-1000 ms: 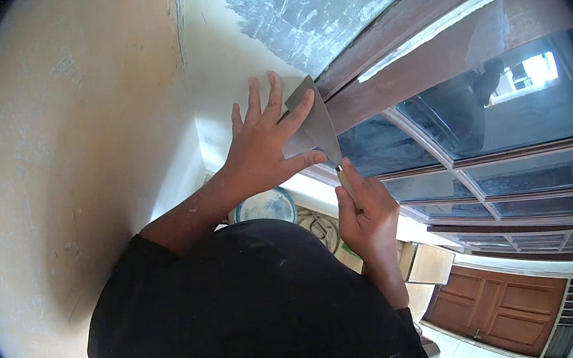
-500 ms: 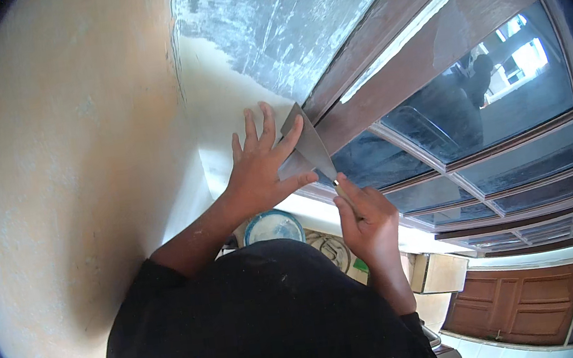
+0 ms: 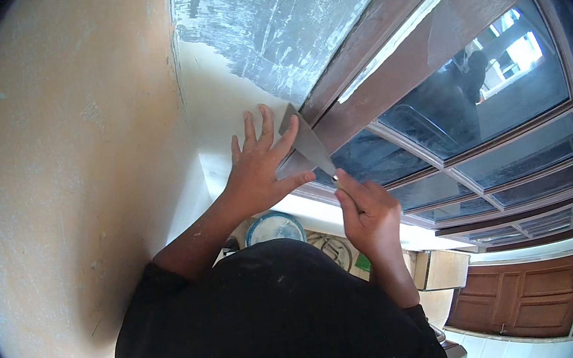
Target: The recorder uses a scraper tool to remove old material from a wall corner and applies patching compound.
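Note:
My right hand [image 3: 372, 213] is wrapped round the handle of a broad-bladed scraper, a putty knife [image 3: 311, 144]. Its flat metal blade points up and left, with the tip where the wall strip meets the brown window frame [image 3: 390, 93]. Spread fingers of my left hand [image 3: 256, 172] lie against the pale wall strip [image 3: 208, 78]; the index finger reaches onto the blade near its edge. Above the blade, a grey, scraped-looking patch [image 3: 283, 24] with a ragged lower border covers the wall.
A beige wall [image 3: 39, 179] rises at my left. Glass panes [image 3: 482, 100] in a wooden grid fill the right side. Below are a round blue-rimmed container [image 3: 274, 228], a coiled hose-like thing [image 3: 333, 250], a box [image 3: 442, 269] and a brown wooden door [image 3: 515, 298].
The view has shifted slightly. Both hands keep nearly the same place on the blade and handle, and the putty knife stays at the corner beside the frame.

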A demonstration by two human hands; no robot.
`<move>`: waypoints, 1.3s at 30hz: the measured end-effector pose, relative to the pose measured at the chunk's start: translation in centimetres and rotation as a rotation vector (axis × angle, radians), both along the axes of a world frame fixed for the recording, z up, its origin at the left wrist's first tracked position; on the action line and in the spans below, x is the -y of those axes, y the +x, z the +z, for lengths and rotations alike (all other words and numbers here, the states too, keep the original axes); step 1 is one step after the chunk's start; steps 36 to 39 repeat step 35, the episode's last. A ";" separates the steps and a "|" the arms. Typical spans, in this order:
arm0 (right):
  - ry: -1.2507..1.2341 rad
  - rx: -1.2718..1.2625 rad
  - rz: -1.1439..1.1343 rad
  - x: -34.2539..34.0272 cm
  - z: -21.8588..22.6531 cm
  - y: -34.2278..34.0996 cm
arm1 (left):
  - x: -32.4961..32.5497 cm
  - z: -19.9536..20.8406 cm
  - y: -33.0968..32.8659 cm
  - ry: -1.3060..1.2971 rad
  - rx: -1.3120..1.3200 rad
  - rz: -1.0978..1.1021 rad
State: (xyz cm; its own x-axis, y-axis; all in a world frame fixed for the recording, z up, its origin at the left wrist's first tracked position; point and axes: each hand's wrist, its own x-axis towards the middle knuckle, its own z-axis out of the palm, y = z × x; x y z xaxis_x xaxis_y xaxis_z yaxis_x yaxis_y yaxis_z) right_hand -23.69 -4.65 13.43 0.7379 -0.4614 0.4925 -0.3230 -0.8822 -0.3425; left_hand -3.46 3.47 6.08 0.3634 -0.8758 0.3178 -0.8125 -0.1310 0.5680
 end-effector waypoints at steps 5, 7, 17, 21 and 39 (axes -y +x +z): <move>-0.011 0.026 0.012 -0.2 -0.3 0.4 | -0.1 0.1 -0.1 -0.005 0.010 0.016; -0.020 0.041 0.031 -0.2 -0.3 0.0 | 0.0 0.1 -0.1 0.001 0.009 0.012; 0.046 0.041 -0.023 -0.2 0.1 -0.3 | 0.2 0.0 -0.4 -0.024 0.025 -0.008; -0.012 0.029 0.002 0.1 0.1 -0.1 | 0.1 0.1 -0.2 0.014 0.026 -0.013; 0.012 -0.009 -0.023 0.2 0.6 -0.3 | 0.1 -0.2 -0.4 0.007 0.045 -0.003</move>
